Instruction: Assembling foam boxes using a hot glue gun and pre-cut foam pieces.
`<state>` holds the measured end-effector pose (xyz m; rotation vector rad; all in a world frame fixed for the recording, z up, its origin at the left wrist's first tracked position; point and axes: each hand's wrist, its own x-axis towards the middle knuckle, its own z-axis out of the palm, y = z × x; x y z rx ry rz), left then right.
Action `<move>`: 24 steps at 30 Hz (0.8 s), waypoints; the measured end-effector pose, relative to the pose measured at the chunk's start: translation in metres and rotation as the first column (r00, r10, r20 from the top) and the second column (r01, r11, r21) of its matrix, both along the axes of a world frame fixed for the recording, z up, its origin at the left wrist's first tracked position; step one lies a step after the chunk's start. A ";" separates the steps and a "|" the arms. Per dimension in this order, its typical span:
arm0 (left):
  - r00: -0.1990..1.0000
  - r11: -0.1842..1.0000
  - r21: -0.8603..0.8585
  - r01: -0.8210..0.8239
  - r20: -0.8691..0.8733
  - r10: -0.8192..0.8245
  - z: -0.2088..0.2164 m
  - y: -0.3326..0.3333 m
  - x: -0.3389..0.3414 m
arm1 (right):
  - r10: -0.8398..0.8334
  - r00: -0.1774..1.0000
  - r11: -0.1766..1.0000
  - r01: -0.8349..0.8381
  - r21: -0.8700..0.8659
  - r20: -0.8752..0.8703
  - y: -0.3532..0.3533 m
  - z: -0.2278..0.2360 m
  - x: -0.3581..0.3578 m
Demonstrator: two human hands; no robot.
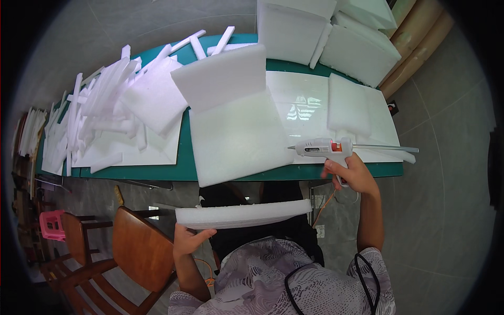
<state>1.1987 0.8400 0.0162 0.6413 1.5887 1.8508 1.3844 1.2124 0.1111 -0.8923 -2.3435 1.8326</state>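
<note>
My right hand (349,173) is closed round the handle of a white glue gun (321,147). The gun's nozzle points left and a long clear glue stick (386,149) sticks out of its back. My left hand (192,239) grips the left end of a thick white foam board (244,215), held edge-up over my lap, with the thumb along its near side. In front of me a larger flat foam sheet (239,139) lies on the table, its near corner past the edge. Another foam panel (223,76) stands tilted at that sheet's far side.
The green table (142,172) carries a heap of foam strips (105,100) at left. Big white foam blocks (291,31) stand at the back right, near a flat foam piece (349,105) on a glossy white board (302,105). Wooden chairs (142,247) are at lower left; an orange cord (324,209) hangs below the gun.
</note>
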 end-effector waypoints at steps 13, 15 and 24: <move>1.000 0.999 0.019 -0.026 -0.004 0.026 -0.006 -0.001 0.000 | 0.286 0.943 0.870 -0.181 0.460 -0.170 -0.002 0.008 -0.002; 1.000 1.000 0.015 -0.016 0.011 0.016 -0.007 0.001 0.001 | 0.187 0.969 0.956 -0.142 0.258 -0.161 -0.004 0.007 -0.003; 0.999 0.998 0.041 -0.042 0.031 0.041 -0.005 -0.005 0.003 | 0.340 0.926 0.816 -0.204 0.540 -0.165 0.002 0.014 -0.002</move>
